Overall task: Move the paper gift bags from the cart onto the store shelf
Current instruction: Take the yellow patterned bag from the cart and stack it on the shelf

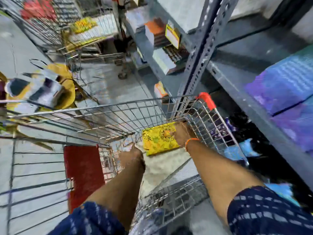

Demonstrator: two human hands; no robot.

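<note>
A yellow patterned paper gift bag (158, 139) lies flat at the bottom of the wire cart (118, 114). My right hand (182, 133) reaches down into the cart and rests on the bag's right edge; the blur hides whether its fingers grip it. My left hand (131, 154) is lower left of the bag, at the cart's inner wire wall, fingers curled; what it holds is unclear. The grey metal store shelf (237, 78) stands to the right of the cart, with purple-blue packs (284, 82) on it.
A red panel (83, 170) hangs on the cart's left side. A second wire cart (55, 31) with yellow and red goods stands farther up the aisle. A yellow and white bag bundle (42, 89) sits at left. Boxes (162, 60) fill the far shelves.
</note>
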